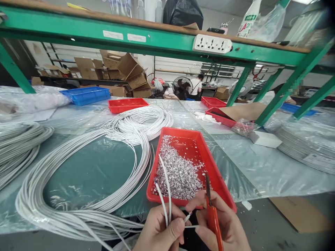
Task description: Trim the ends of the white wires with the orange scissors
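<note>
My left hand (163, 228) is closed around white cables (164, 174), with two of their ends standing up above the fingers. A third, stripped cable end (187, 218) with small coloured wires pokes out between thumb and forefinger toward my right hand. In my right hand (222, 223) rests an orange-handled cutter (213, 219) with narrow dark blades pointing up; its exact kind is unclear. The right fingertips are close to the stripped end, and the thumb meets a thin white strand. Just beyond both hands lies a red tray (220, 177) holding a heap of small silvery scraps (178, 170).
Large coils of white cable (86, 205) cover the left of the table, with another cable coil (309, 150) at right. Blue (87, 96) and red trays (128, 104) stand farther back. A green shelf frame (157, 38) with a power strip (212, 44) spans overhead. A person (196, 85) is in the background.
</note>
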Motion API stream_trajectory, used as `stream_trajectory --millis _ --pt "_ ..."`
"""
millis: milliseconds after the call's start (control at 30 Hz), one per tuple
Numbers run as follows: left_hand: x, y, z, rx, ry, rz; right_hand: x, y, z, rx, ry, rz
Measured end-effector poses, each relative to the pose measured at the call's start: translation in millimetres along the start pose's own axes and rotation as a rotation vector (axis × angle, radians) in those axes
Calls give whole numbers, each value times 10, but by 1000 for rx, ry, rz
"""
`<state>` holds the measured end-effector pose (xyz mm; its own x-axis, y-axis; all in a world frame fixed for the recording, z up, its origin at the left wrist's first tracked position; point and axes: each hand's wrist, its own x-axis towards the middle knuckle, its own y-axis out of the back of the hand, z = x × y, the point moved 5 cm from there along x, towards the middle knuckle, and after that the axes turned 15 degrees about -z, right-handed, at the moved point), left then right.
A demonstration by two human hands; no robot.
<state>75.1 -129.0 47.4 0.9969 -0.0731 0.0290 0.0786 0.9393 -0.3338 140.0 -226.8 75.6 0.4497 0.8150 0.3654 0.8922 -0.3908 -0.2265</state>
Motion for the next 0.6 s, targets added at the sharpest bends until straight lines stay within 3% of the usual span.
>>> stream_trajectory --millis 67,167,367,433,500,600 --pt "-1 -1 -33 42 20 -14 28 -26 4 103 -11 102" --pt "9 -7 -65 104 12 -66 44 -61 88 285 -81 86" --pt "45 -42 109 251 -286 -101 34 -122 384 914 -263 -222" --pt "53 -45 137 256 -307 -96 47 -119 405 940 -239 -263" --pt "64 -38 112 194 -237 -99 57 -111 390 868 -215 -237" --pt "65 -16 58 141 -114 -77 45 -52 323 660 -198 -31"
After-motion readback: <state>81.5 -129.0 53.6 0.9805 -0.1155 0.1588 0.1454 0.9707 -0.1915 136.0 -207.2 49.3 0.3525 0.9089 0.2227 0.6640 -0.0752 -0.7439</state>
